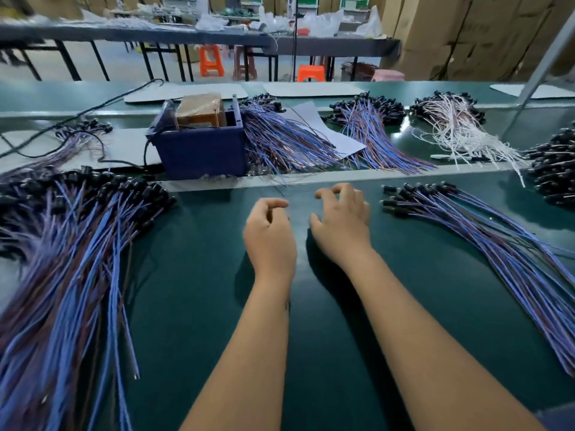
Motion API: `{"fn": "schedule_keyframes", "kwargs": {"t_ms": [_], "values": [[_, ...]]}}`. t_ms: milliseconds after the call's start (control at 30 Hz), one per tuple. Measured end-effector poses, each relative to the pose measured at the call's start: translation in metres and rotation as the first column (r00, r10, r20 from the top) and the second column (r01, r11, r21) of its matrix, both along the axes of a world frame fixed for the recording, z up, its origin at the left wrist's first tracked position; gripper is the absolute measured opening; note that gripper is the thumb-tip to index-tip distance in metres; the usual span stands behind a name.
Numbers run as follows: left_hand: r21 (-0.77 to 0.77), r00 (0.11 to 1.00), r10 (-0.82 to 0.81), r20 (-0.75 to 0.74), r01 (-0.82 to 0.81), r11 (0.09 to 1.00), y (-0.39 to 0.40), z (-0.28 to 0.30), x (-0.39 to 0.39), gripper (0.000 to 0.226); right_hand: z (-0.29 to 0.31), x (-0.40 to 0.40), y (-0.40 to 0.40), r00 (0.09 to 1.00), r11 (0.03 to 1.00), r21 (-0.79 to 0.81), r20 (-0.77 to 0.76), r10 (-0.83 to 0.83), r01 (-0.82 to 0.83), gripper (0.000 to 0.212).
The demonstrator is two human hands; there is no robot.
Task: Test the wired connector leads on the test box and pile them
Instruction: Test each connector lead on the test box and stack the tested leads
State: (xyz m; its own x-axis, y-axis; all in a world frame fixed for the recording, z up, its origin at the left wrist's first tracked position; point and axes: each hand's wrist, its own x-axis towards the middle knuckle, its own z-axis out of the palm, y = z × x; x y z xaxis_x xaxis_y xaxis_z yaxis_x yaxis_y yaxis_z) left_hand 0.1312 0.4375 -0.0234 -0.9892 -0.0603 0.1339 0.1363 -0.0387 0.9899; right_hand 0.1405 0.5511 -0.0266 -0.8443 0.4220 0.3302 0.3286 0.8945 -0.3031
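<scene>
Along the left edge of the frame lies a big pile of blue-and-brown connector leads (71,259), black plugs fanned toward the upper left. Above centre-left sits the dark blue test box (202,144) on the green bench (217,306), more leads (280,141) just beside it. At centre my left hand (270,234) hovers with fingers loosely curled, holding nothing; my right hand (340,223), just beside it, is likewise empty. At right lies a smaller pile of leads (485,241).
</scene>
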Motion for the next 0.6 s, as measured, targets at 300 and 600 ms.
{"fn": "schedule_keyframes", "kwargs": {"t_ms": [300,600], "values": [[-0.551,0.919,0.391,-0.053,-0.354,0.756,-0.096,-0.007,-0.067,0.025,-0.011,-0.061,-0.125,0.920,0.920,-0.025,-0.002,0.391,-0.391,0.033],[-0.829,0.937,0.349,0.000,-0.195,0.525,-0.093,-0.003,-0.080,0.036,-0.017,-0.058,-0.119,0.933,0.930,-0.082,-0.002,0.360,-0.359,0.023]]}}
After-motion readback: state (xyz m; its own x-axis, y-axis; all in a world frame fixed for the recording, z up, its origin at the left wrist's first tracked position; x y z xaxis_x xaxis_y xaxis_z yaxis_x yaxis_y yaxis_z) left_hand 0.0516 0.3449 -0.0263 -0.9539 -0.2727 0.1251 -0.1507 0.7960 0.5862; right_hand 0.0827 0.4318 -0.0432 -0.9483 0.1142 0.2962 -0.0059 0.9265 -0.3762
